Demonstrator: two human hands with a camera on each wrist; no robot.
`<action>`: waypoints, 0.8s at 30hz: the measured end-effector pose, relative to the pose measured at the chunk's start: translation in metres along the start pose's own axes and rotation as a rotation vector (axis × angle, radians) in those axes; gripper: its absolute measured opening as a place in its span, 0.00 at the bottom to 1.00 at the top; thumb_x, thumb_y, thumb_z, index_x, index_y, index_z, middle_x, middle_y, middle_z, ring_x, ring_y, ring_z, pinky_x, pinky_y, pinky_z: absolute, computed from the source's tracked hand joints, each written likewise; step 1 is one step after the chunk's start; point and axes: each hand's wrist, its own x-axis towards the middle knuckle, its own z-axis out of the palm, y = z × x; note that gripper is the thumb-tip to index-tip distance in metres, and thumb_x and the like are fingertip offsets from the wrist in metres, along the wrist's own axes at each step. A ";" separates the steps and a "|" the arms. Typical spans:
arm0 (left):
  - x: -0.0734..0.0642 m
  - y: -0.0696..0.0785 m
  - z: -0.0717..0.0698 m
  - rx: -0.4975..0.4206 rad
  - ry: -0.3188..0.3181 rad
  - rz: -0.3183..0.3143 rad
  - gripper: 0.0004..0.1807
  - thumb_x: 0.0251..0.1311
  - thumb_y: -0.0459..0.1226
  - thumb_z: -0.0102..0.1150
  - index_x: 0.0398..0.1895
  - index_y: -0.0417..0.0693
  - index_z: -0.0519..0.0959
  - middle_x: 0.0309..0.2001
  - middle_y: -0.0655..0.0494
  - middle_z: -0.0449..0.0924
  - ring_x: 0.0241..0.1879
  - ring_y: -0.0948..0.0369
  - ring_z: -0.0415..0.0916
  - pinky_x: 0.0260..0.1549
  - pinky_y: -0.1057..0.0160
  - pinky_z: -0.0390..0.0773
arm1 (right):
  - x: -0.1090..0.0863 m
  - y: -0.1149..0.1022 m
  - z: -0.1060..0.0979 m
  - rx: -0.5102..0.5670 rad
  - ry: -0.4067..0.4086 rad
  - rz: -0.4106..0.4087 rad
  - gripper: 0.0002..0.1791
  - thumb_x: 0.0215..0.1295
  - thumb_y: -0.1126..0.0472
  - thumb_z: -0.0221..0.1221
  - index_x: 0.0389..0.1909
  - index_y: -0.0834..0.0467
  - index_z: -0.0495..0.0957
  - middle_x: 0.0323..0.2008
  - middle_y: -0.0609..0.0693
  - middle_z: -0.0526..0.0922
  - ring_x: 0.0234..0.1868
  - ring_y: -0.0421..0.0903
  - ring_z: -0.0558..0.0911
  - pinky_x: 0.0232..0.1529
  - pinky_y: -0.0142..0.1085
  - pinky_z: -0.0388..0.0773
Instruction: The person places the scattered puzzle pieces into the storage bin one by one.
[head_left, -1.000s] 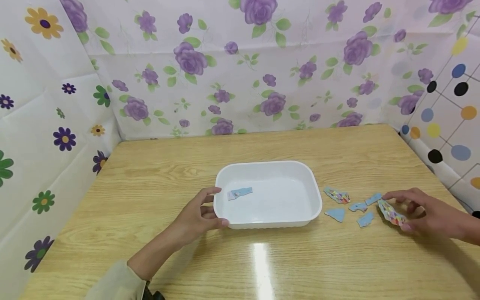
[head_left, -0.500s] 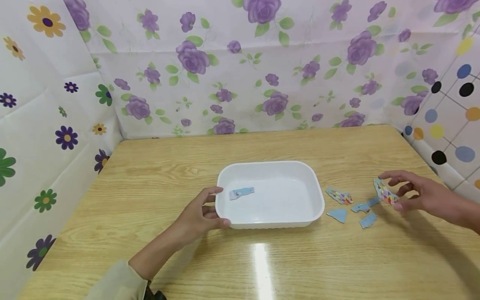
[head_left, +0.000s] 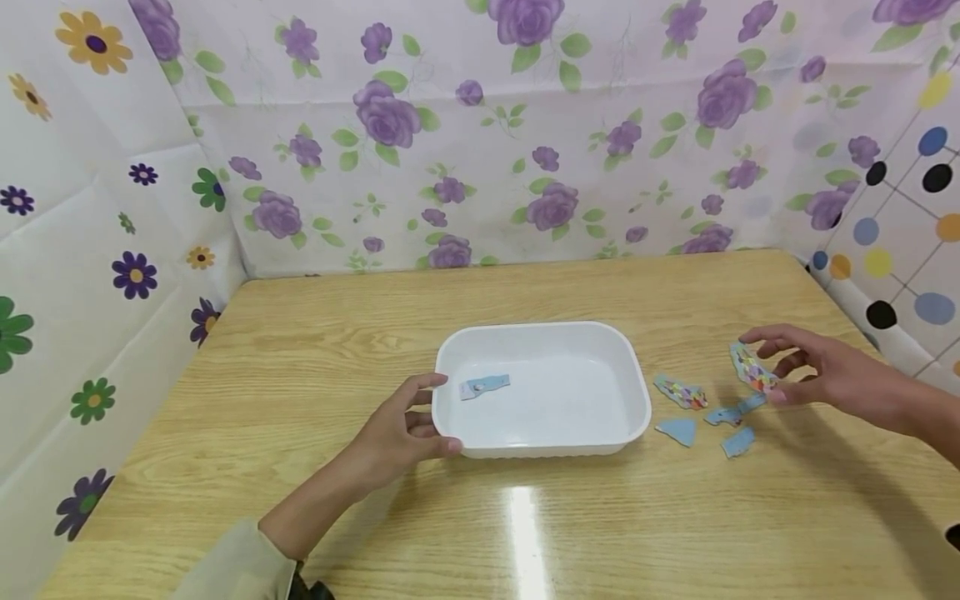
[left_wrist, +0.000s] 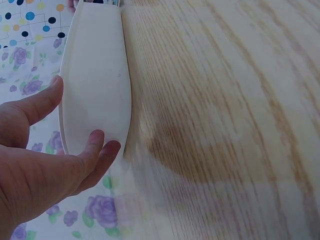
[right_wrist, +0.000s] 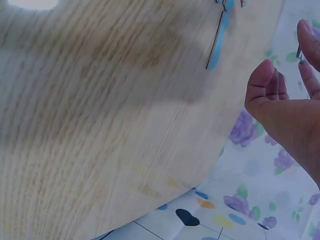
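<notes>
My left hand (head_left: 401, 423) holds the left end of a white plastic tray (head_left: 542, 450), thumb at the near rim and index finger farther back. In the left wrist view, its fingers lie against the tray's wall (left_wrist: 95, 75). Inside the tray are flat light-blue pieces (head_left: 486, 384), close together at the left. My right hand (head_left: 840, 375) pinches a flat, jagged multicoloured piece (head_left: 752, 367) between thumb and fingertips, raised above the table. Below and left of it lie a similar multicoloured piece (head_left: 681, 392) and several light-blue ones, including a triangular piece (head_left: 678, 431).
The wooden table (head_left: 337, 333) carries the tray near its middle, the loose pieces right of it. A purple-flowered sheet (head_left: 465, 167) hangs behind. Patterned sheets cover the left side (head_left: 82, 275) and the right side (head_left: 915, 242).
My right hand has lifted the multicoloured piece off the table and moved it left and farther back, over the other pieces. My left hand stays at the tray.
</notes>
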 end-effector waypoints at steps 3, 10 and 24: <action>0.000 0.000 0.000 0.001 -0.003 0.000 0.49 0.46 0.33 0.75 0.71 0.49 0.56 0.63 0.39 0.62 0.56 0.45 0.74 0.48 0.60 0.81 | 0.003 -0.005 -0.001 0.008 -0.007 -0.009 0.36 0.64 0.58 0.63 0.70 0.51 0.58 0.63 0.52 0.60 0.47 0.32 0.70 0.34 0.35 0.78; -0.001 -0.001 0.000 0.004 -0.009 0.005 0.49 0.46 0.34 0.74 0.71 0.48 0.55 0.64 0.39 0.61 0.56 0.45 0.74 0.48 0.59 0.81 | 0.011 -0.020 -0.007 0.017 -0.010 -0.011 0.35 0.65 0.57 0.62 0.70 0.51 0.58 0.61 0.54 0.61 0.47 0.39 0.71 0.35 0.36 0.78; 0.000 -0.001 0.000 0.009 -0.008 0.008 0.49 0.47 0.32 0.74 0.71 0.48 0.56 0.63 0.39 0.62 0.55 0.45 0.74 0.47 0.59 0.81 | 0.026 -0.037 -0.013 0.007 -0.007 -0.051 0.34 0.65 0.60 0.62 0.69 0.53 0.59 0.62 0.53 0.62 0.49 0.32 0.71 0.38 0.33 0.79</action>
